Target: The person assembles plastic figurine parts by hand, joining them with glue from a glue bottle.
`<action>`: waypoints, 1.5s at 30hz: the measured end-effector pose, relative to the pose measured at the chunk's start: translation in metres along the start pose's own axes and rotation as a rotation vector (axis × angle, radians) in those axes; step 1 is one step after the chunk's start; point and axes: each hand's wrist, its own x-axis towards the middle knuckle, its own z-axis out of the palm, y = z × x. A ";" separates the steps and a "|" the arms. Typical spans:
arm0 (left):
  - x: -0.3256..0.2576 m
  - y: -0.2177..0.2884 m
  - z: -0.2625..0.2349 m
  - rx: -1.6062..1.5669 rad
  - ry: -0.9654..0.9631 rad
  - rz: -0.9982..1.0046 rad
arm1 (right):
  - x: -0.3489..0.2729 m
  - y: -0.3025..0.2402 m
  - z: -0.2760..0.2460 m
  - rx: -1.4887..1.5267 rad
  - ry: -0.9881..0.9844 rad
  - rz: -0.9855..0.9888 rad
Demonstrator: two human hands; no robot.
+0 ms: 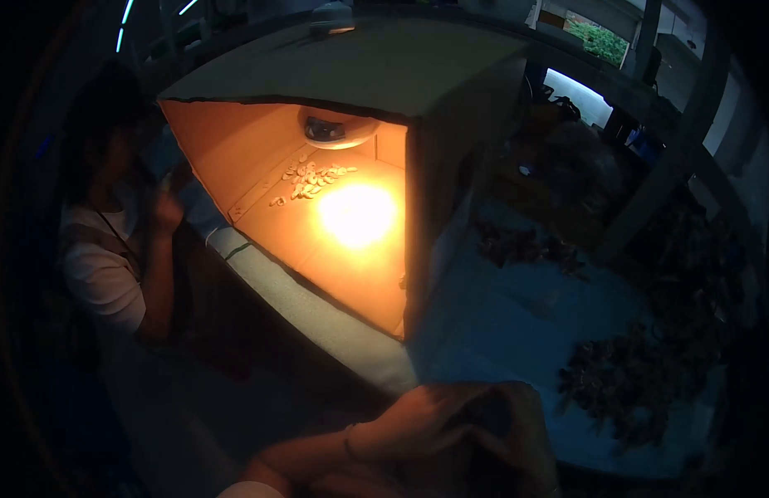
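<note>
My left hand [413, 421] reaches in from the lower edge, with a thin band at the wrist. Close beside it is my right hand [524, 427], in deep shadow. Both sets of fingers curl inward around a dark patch, and what they hold, if anything, is too dark to make out. Just beyond them stands an open-fronted cardboard box [467, 91], lit orange inside. A lamp [339, 129] hangs under its top, and a glaring bright spot covers part of the floor. Several small pale ring-shaped pieces [310, 178] lie loosely grouped inside at the back left.
A blue-covered table [501, 324] spreads to the right, with a heap of small dark pieces [625, 382] and a smaller cluster [526, 245] farther back. At the left sits another person [110, 266], one hand raised. A pale padded edge [310, 311] runs before the box.
</note>
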 end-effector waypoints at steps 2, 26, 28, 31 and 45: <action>0.016 -0.011 0.013 -0.044 -0.078 -0.032 | -0.012 0.018 -0.005 -0.323 0.156 0.106; 0.075 -0.072 0.065 0.537 0.210 -0.006 | 0.082 0.157 -0.037 0.135 0.367 0.295; 0.056 -0.085 0.074 0.527 0.300 0.040 | 0.086 0.156 -0.032 0.187 0.359 0.277; 0.046 -0.079 0.058 0.499 0.305 0.066 | 0.081 0.152 -0.032 0.113 0.356 0.361; 0.021 -0.049 0.024 0.316 0.182 0.037 | 0.004 0.043 -0.039 0.296 0.462 0.323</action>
